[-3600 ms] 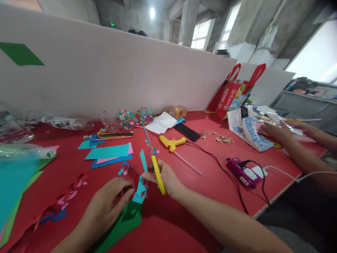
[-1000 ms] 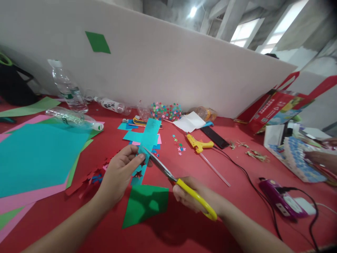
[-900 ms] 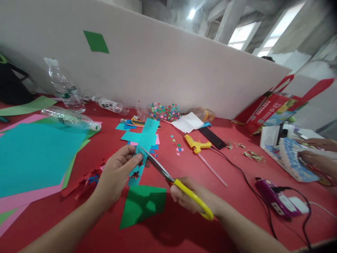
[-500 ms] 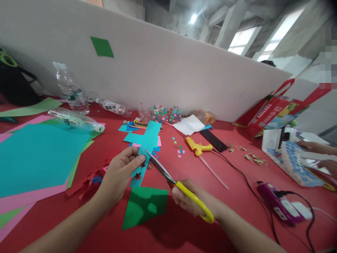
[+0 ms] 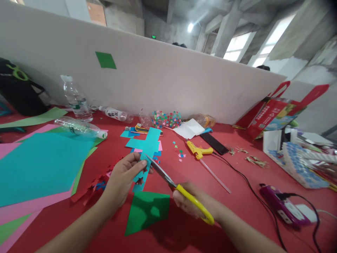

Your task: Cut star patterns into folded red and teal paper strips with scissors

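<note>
My left hand (image 5: 125, 179) pinches a strip of turquoise paper (image 5: 152, 143) between thumb and fingers. Star-shaped holes show in the strip's lower part. My right hand (image 5: 188, 200) is closed round the yellow handles of a pair of scissors (image 5: 168, 178). The blades point up and left, their tips at the strip beside my left thumb. Whether the blades are parted is hard to make out. Below the strip, a green piece of paper (image 5: 149, 212) lies on the red table.
Coloured sheets (image 5: 44, 165) lie on the left under a plastic bottle (image 5: 79, 128). A yellow glue gun (image 5: 199, 150), a black phone (image 5: 214, 143), and a purple power strip (image 5: 284, 205) are to the right. A container of paper stars (image 5: 167, 119) stands by the white partition (image 5: 163, 77).
The view has tilted up slightly, so the table and hands sit a little lower. Both hands keep their hold, the scissors still at the paper strip.
</note>
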Action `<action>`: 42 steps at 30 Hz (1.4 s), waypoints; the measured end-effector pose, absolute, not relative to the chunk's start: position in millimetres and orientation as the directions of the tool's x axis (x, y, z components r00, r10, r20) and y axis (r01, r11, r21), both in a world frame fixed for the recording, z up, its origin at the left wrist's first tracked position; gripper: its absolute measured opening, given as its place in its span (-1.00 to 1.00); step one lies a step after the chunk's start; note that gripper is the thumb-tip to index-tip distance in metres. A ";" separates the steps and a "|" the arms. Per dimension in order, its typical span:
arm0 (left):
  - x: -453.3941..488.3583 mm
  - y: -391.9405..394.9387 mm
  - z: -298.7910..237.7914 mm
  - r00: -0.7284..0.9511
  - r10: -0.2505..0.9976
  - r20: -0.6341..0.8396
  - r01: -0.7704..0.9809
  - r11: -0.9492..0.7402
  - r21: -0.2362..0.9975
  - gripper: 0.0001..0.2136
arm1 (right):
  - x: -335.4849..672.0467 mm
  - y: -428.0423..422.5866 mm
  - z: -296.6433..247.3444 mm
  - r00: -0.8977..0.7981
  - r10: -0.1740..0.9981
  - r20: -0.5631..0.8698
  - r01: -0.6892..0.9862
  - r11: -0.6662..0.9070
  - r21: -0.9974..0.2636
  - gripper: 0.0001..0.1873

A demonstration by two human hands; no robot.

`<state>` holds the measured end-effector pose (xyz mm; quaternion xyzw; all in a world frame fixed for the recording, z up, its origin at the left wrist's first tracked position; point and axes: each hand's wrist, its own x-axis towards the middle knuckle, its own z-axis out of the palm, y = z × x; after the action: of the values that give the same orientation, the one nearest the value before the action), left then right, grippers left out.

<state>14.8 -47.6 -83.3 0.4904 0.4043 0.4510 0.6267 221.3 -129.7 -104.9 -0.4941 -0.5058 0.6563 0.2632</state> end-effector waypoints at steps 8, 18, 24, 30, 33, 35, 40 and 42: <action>12.0 -42.0 -87.7 0.252 0.968 -0.004 -0.144 0.042 0.989 -0.88 | 221.2 -129.3 -113.6 -0.370 0.852 -0.370 0.117 -0.353 -0.928 -0.54; 4.2 -33.7 -99.7 0.298 0.954 0.034 -0.124 0.004 0.992 -0.88 | 223.3 -129.5 -112.5 -0.341 0.867 -0.362 0.217 -0.302 -0.928 -0.52; 7.9 -35.6 -112.3 0.311 0.948 0.069 -0.188 -0.010 0.982 -0.91 | 222.7 -132.1 -115.8 -0.384 0.867 -0.317 0.162 -0.274 -0.948 -0.46; 11.6 -42.2 -112.5 0.305 0.948 0.096 -0.250 -0.018 0.968 -0.91 | 210.5 -137.0 -119.1 -0.347 0.887 -0.304 0.122 -0.279 -0.953 -0.39; 13.6 -44.1 -107.9 0.300 0.949 0.095 -0.260 -0.014 0.965 -0.91 | 207.2 -138.5 -120.4 -0.342 0.888 -0.306 0.122 -0.281 -0.952 -0.40; 13.9 -44.6 -103.3 0.297 0.950 0.092 -0.262 -0.012 0.965 -0.90 | 207.7 -138.2 -120.0 -0.333 0.888 -0.318 0.132 -0.290 -0.948 -0.40; 9.3 -44.4 -91.3 0.325 0.939 0.116 -0.201 -0.051 0.978 -0.85 | 211.6 -135.9 -111.4 -0.329 0.889 -0.319 0.186 -0.270 -0.945 -0.36; 7.3 -44.1 -89.2 0.328 0.937 0.122 -0.178 -0.066 0.982 -0.84 | 211.8 -136.2 -109.1 -0.319 0.892 -0.320 0.197 -0.268 -0.943 -0.35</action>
<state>7.3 -44.1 -89.2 0.5588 0.3397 0.4697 0.5931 211.8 -136.2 -109.1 -0.5096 -0.5343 0.6116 0.2841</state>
